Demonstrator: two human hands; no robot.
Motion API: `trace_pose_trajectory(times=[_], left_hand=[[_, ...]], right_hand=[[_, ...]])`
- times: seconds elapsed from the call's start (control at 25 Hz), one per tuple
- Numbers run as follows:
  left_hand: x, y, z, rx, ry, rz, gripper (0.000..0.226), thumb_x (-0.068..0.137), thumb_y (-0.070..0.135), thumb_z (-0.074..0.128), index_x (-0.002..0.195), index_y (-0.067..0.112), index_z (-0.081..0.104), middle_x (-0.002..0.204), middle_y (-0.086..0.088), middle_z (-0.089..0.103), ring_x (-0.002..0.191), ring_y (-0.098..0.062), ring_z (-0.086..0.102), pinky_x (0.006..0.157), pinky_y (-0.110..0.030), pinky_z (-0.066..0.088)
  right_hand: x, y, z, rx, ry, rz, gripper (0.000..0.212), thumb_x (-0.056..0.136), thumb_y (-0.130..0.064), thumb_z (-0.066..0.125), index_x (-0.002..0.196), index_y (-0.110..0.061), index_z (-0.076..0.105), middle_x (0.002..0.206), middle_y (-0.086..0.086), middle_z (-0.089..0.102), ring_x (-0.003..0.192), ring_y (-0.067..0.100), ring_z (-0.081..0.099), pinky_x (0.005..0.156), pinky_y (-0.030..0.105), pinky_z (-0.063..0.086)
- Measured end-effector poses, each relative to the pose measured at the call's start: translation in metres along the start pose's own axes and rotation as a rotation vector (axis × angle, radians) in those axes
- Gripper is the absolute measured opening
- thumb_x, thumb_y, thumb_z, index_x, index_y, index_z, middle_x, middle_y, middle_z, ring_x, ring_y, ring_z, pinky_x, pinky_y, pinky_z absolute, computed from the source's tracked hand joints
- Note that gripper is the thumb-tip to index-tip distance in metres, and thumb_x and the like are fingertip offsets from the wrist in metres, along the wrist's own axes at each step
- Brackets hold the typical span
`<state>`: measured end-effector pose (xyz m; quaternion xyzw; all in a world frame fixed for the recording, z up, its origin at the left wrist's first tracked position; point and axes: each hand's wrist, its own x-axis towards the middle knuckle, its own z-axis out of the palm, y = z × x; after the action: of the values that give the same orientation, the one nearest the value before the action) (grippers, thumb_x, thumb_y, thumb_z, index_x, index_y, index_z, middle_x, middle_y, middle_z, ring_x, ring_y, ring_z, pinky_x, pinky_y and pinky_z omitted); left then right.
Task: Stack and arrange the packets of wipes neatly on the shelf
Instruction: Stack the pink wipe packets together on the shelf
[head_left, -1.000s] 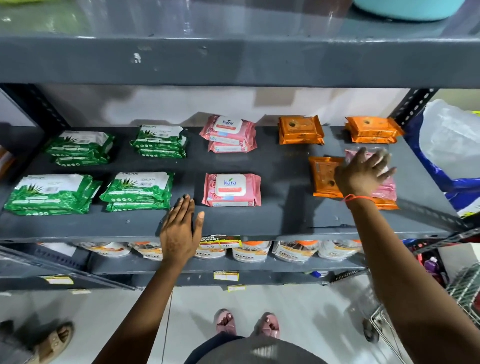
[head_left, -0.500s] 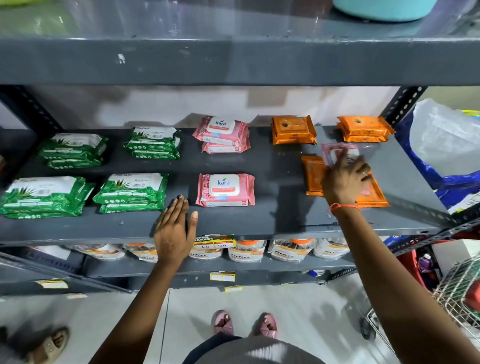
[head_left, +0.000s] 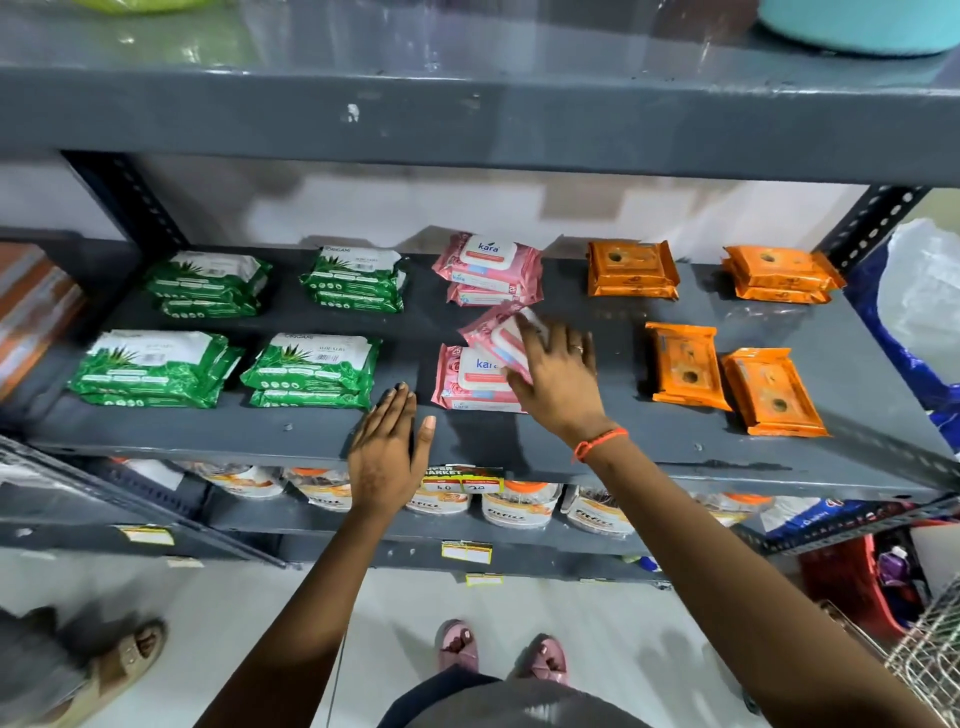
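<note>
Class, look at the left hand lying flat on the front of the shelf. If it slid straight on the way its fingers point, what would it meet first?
Probably bare shelf: the left hand points into the gap between green packets and the front pink packet. Depth is unclear; it might graze that packet's corner.

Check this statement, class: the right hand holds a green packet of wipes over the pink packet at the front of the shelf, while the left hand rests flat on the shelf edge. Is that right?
Not quite. In the head view the packet in the right hand is pink, not green. The rest stands: it hangs over the front pink packet, and the left hand lies flat on the shelf edge.
</note>
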<state>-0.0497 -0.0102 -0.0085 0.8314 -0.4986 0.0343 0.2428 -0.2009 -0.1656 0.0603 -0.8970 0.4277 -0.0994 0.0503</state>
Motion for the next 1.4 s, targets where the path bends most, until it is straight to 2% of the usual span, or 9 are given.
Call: trace_pose_trajectory(times=[0.24, 0.4, 0.56, 0.76, 0.88, 0.92, 1.0, 1.16, 1.4], left_hand=[[0.012, 0.033, -0.007, -0.371, 0.056, -0.254, 0.047, 0.093, 0.027, 0.049, 0.133, 0.003, 0.045, 0.142, -0.015, 0.045, 0.132, -0.031, 0.041, 0.104, -0.038, 0.038], [0.043, 0.065, -0.021, -0.580, 0.103, -0.285, 0.039, 0.095, 0.022, 0.046, 0.129, 0.003, 0.048, 0.130, -0.018, 0.057, 0.120, -0.029, 0.051, 0.096, -0.027, 0.039], [0.068, 0.074, -0.032, -0.743, 0.098, -0.342, 0.026, 0.092, 0.025, 0.051, 0.105, 0.007, 0.064, 0.093, -0.010, 0.070, 0.079, -0.022, 0.061, 0.065, -0.026, 0.043], [0.065, 0.061, -0.020, -0.747, 0.080, -0.486, 0.027, 0.082, 0.025, 0.066, 0.099, 0.004, 0.067, 0.094, -0.016, 0.072, 0.084, -0.029, 0.065, 0.077, -0.037, 0.051], [0.066, 0.057, -0.013, -0.753, 0.086, -0.551, 0.024, 0.080, 0.027, 0.067, 0.093, 0.007, 0.069, 0.089, -0.015, 0.071, 0.082, -0.030, 0.064, 0.073, -0.035, 0.049], [0.067, 0.056, -0.012, -0.771, 0.071, -0.579, 0.023, 0.080, 0.030, 0.065, 0.093, 0.010, 0.068, 0.090, -0.013, 0.070, 0.082, -0.027, 0.063, 0.070, -0.031, 0.048], [0.072, 0.057, -0.011, -0.933, -0.007, -0.673, 0.021, 0.082, 0.033, 0.062, 0.092, 0.015, 0.065, 0.089, -0.007, 0.069, 0.078, -0.020, 0.064, 0.062, -0.024, 0.047], [0.077, 0.062, -0.007, -1.147, -0.099, -0.802, 0.017, 0.084, 0.034, 0.062, 0.082, 0.017, 0.062, 0.074, 0.001, 0.068, 0.062, -0.008, 0.064, 0.044, -0.012, 0.048], [0.077, 0.042, -0.004, -1.040, -0.041, -0.787, 0.028, 0.083, 0.036, 0.063, 0.078, 0.009, 0.065, 0.078, -0.008, 0.070, 0.070, -0.021, 0.066, 0.061, -0.028, 0.051]], right_hand=[[0.002, 0.011, -0.008, 0.324, -0.053, -0.003, 0.103, 0.065, -0.056, 0.073, 0.144, -0.013, 0.023, 0.143, 0.014, 0.040, 0.129, 0.032, 0.040, 0.109, 0.045, 0.037], [0.004, 0.022, -0.011, 0.349, -0.133, 0.066, 0.088, 0.064, -0.039, 0.080, 0.136, -0.012, 0.037, 0.134, 0.015, 0.051, 0.121, 0.032, 0.051, 0.104, 0.041, 0.044], [0.018, 0.016, -0.018, 0.307, -0.106, -0.083, 0.087, 0.067, -0.033, 0.080, 0.139, -0.010, 0.037, 0.140, 0.014, 0.046, 0.129, 0.030, 0.043, 0.110, 0.038, 0.033], [0.032, 0.011, -0.015, 0.298, -0.247, -0.175, 0.091, 0.069, -0.037, 0.078, 0.144, -0.014, 0.030, 0.149, 0.008, 0.037, 0.136, 0.026, 0.032, 0.114, 0.035, 0.026], [0.021, 0.014, -0.008, 0.700, -0.170, 0.031, 0.071, 0.078, -0.043, 0.068, 0.138, -0.021, 0.037, 0.146, 0.010, 0.042, 0.128, 0.024, 0.045, 0.108, 0.038, 0.042], [0.016, 0.011, -0.006, 0.981, -0.108, 0.206, 0.053, 0.082, -0.044, 0.063, 0.127, -0.023, 0.045, 0.140, 0.011, 0.050, 0.114, 0.021, 0.058, 0.095, 0.034, 0.054], [0.008, 0.000, 0.000, 1.349, -0.068, 0.515, 0.029, 0.087, -0.044, 0.056, 0.110, -0.025, 0.052, 0.129, 0.012, 0.062, 0.093, 0.017, 0.068, 0.072, 0.022, 0.059], [0.003, -0.014, 0.014, 1.487, -0.036, 0.671, 0.040, 0.093, -0.041, 0.048, 0.123, -0.016, 0.053, 0.122, 0.015, 0.066, 0.096, 0.028, 0.068, 0.078, 0.031, 0.057], [0.007, -0.037, 0.024, 1.361, 0.015, 0.649, 0.046, 0.095, -0.043, 0.042, 0.124, -0.010, 0.055, 0.120, 0.016, 0.067, 0.101, 0.033, 0.068, 0.092, 0.045, 0.055]])
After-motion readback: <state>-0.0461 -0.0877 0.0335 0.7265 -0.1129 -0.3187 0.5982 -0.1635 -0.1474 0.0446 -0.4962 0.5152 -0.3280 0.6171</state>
